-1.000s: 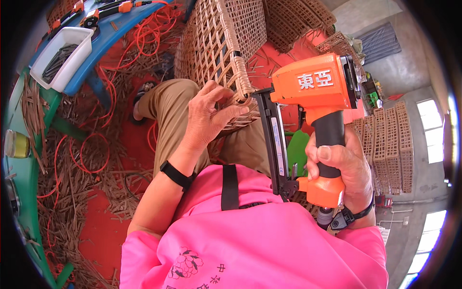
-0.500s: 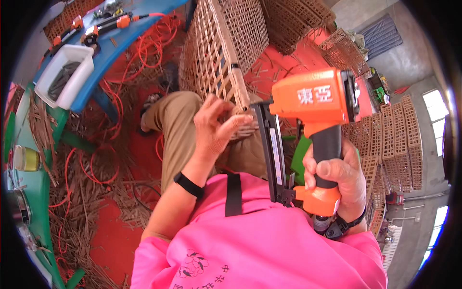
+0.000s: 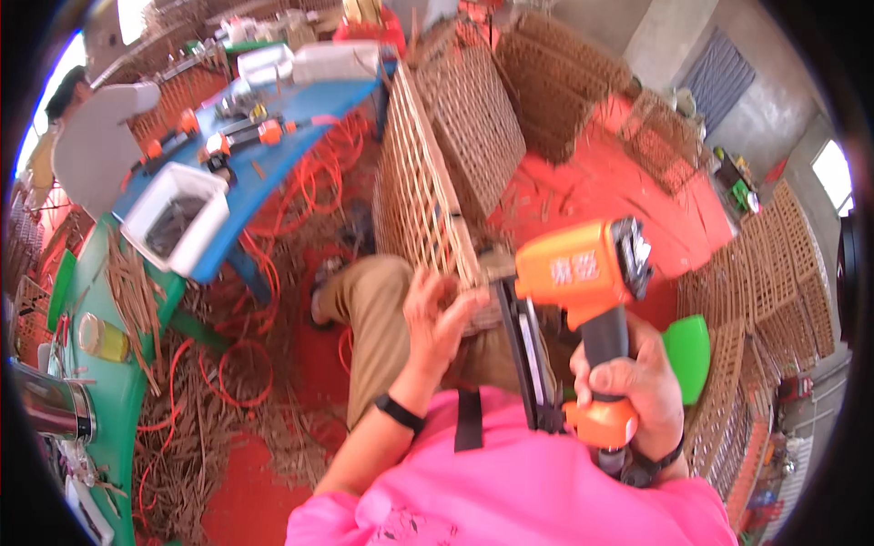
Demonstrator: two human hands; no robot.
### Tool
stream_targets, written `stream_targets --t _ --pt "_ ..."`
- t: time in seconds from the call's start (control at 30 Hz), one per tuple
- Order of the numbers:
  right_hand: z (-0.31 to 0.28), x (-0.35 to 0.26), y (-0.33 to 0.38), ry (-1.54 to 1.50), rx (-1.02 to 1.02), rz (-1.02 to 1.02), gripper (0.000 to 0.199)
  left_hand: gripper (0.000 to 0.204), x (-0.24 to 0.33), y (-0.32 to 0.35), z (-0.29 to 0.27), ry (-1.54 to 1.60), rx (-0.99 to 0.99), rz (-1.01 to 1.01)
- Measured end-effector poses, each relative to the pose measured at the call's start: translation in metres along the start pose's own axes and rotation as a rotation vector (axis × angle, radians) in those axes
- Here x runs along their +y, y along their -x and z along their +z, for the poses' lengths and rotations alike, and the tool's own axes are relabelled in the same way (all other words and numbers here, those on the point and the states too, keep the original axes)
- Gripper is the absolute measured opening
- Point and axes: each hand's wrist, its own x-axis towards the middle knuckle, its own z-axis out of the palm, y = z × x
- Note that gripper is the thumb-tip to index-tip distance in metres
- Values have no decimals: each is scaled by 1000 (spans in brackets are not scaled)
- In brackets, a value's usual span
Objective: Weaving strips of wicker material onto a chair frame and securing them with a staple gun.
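Observation:
An orange and black nail gun [image 3: 578, 273] is gripped by its black handle in my right hand [image 3: 637, 382]. Its long black magazine [image 3: 533, 359] slants down toward my shirt, and its nose points left, close to the near end of a woven basket [image 3: 428, 182]. That basket, of brown slats in an open lattice, leans upright in front of my lap. At the near end of its rim is my left hand [image 3: 437, 314], fingers bent about the edge and thumb reaching toward the gun's nose. Part of the grip is hidden behind the fingers.
To the left stand a blue table [image 3: 273, 159] with a white bin [image 3: 173, 218] of dark strips, and a green table [image 3: 91, 264] with a jar [image 3: 103, 337]. Red hoses and slat scraps litter the floor. Stacked baskets [image 3: 765, 273] are at right. A person sits far left.
The view has tilted up and swung left, bringing more of the tables and a seated person into sight. My hands keep their places at the basket and nail gun.

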Motion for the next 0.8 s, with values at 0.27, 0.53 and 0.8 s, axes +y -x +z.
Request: stream_targets --t 0.27,0.53,0.8 --pt "8 -3 6 -25 62 -17 66 37 6 1 5 42 42 -108" --pt "12 -5 -1 -30 63 25 68 36 9 3 10 52 72 -130" --pt "11 -10 -7 24 22 29 68 34 20 4 8 -32 80 -115"
